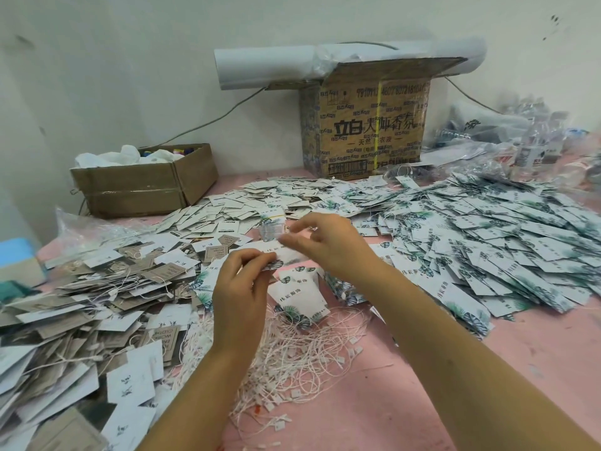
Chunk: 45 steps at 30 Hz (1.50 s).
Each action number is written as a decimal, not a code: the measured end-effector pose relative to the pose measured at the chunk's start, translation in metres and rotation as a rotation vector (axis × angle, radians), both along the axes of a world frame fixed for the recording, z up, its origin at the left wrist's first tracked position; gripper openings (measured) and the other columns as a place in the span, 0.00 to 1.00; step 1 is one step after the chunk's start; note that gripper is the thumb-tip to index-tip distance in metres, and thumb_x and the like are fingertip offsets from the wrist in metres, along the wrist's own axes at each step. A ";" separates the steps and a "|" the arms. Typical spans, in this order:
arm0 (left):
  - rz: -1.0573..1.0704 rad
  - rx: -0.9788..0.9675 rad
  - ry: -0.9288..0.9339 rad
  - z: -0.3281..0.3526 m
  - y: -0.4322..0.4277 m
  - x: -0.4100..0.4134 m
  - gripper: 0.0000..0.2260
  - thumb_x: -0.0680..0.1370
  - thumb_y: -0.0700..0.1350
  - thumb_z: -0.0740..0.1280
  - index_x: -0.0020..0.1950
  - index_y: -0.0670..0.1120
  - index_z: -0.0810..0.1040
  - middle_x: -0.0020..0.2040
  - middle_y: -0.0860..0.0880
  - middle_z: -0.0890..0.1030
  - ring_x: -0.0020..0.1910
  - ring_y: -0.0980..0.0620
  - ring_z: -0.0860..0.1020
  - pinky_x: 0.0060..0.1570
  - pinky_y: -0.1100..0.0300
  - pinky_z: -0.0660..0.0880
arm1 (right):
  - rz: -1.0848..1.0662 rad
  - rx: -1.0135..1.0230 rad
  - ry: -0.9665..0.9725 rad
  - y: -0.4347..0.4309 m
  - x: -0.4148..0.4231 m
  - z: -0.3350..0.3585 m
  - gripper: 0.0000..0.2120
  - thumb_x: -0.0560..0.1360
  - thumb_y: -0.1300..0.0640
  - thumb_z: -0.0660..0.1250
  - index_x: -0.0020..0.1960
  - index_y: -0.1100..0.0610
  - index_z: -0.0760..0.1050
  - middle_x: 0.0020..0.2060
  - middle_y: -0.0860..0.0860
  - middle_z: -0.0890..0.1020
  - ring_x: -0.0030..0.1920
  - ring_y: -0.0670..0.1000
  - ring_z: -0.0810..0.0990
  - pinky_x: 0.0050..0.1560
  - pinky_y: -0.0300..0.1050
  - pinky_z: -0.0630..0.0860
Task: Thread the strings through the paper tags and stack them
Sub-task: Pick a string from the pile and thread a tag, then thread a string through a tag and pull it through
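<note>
Above the pink table, my left hand [240,284] and my right hand [328,245] both pinch one white paper tag [287,253] with a green leaf print. The left holds its near end, the right its far end. No string shows clearly at the tag; my fingers hide the hole. A loose tangle of white strings [302,349] with small square clasps lies on the table under my forearms. More leaf-print tags [300,297] lie just below my hands.
A wide heap of leaf-print tags [487,242] covers the right side. Grey and white strung tags [81,317] pile up at the left. A low cardboard box [143,187] and a tall printed carton [364,125] stand at the back. Plastic bags [520,141] crowd the far right.
</note>
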<state>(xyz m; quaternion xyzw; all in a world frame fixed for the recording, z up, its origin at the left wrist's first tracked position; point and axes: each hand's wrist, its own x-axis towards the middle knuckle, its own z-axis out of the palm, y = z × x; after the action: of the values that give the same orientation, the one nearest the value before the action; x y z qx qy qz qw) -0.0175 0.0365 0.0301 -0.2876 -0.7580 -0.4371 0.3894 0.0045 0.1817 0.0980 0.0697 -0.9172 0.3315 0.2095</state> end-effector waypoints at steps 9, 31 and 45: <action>-0.101 0.024 0.107 -0.001 0.004 0.002 0.17 0.66 0.25 0.63 0.52 0.36 0.79 0.48 0.50 0.75 0.50 0.60 0.72 0.52 0.66 0.73 | 0.108 -0.750 -0.479 0.003 -0.003 -0.006 0.15 0.75 0.57 0.68 0.35 0.54 0.64 0.21 0.46 0.60 0.21 0.44 0.57 0.21 0.33 0.54; -0.645 0.751 -0.802 0.027 0.006 -0.004 0.13 0.79 0.40 0.61 0.58 0.56 0.76 0.47 0.52 0.85 0.47 0.51 0.83 0.40 0.55 0.81 | 0.251 -0.466 -0.540 0.018 0.006 0.005 0.11 0.73 0.53 0.69 0.33 0.54 0.73 0.27 0.48 0.63 0.20 0.43 0.61 0.20 0.35 0.63; -0.552 0.662 -0.694 0.024 0.007 -0.001 0.13 0.78 0.39 0.64 0.54 0.57 0.71 0.47 0.51 0.84 0.40 0.55 0.82 0.32 0.59 0.78 | 0.154 -0.316 -0.277 0.000 0.006 0.005 0.20 0.76 0.48 0.64 0.46 0.67 0.78 0.24 0.49 0.71 0.20 0.41 0.63 0.21 0.33 0.59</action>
<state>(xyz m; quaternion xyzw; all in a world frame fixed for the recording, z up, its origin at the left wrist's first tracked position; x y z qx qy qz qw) -0.0188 0.0431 0.0543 -0.1769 -0.5604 -0.8071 0.0575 0.0103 0.1819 0.1030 0.0596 -0.8660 0.4924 0.0640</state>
